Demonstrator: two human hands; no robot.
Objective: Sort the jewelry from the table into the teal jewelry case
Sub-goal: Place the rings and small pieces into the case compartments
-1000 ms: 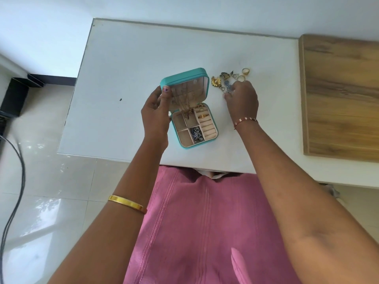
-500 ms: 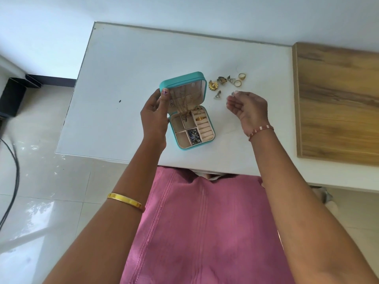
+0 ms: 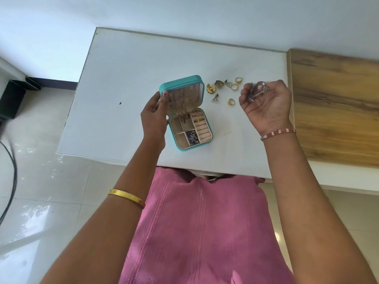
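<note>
The teal jewelry case [image 3: 180, 148] stands open on the white table [image 3: 127, 78], its lid upright. My left hand [image 3: 154, 117] grips the lid's left edge. Inside, a gold ring [image 3: 199, 120] sits in the ring rolls and dark pieces [image 3: 192, 137] fill one compartment; chains hang from the lid. My right hand [image 3: 266, 104] is raised palm-up to the right of the case, its fingers closed on silver-and-blue jewelry [image 3: 257, 91]. Loose gold rings [image 3: 234, 87] and several earrings [image 3: 215, 98] lie on the table between case and hand.
A wooden panel [image 3: 336, 107] adjoins the table on the right. Beyond the table's left edge are glossy floor tiles, a black box [image 3: 11, 101] and a dark cable [image 3: 12, 181]. My pink garment fills the foreground.
My right hand picked up silver-and-blue pieces from the pile, lifted away to the right and turned palm-up. A gold ring now lies apart from the pile. The left hand kept hold of the lid.
</note>
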